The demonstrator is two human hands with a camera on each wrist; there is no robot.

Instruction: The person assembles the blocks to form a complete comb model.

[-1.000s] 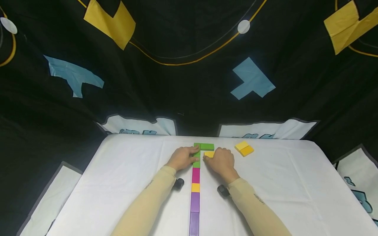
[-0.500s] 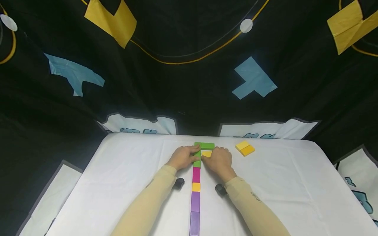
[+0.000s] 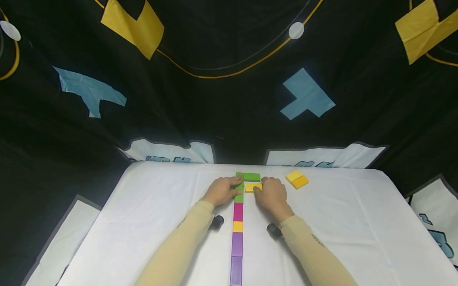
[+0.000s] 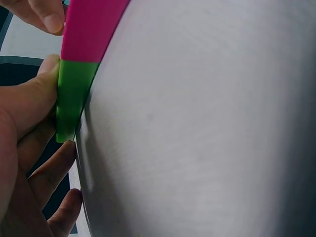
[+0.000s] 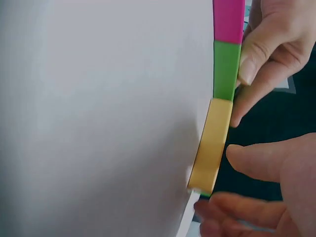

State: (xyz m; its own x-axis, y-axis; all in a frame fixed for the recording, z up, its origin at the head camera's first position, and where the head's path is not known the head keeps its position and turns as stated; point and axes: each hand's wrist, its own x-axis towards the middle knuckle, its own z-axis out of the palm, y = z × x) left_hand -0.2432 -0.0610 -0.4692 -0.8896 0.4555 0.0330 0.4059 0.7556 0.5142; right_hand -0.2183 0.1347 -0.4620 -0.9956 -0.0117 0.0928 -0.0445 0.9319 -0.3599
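Head view, I log: left hand (image 3: pixel 221 191) lies along the left edge of the green rectangular blocks (image 3: pixel 238 198) in a straight column, thumb and forefinger spread and touching it; I read contact, no clench.

Right hand (image 3: pixel 272 194) is at the right end of a flat yellow rectangular block (image 3: pixel 251 188). Grip reads as released: my right wrist view shows a slim dark gap between thumb and block, fingers loosely bent near its end.

Yellow block lies on the white cloth (image 3: pixel 332 230), just right of the column and just on the near side of a green crosswise block (image 3: pixel 252 177), which joins the column's far end.

Nearer along the column I note a magenta block (image 3: pixel 238 211), a small orange-yellow block (image 3: pixel 237 227) and two purple blocks (image 3: pixel 237 244). Two yellow blocks side by side (image 3: pixel 299 182) lie right of the right hand.
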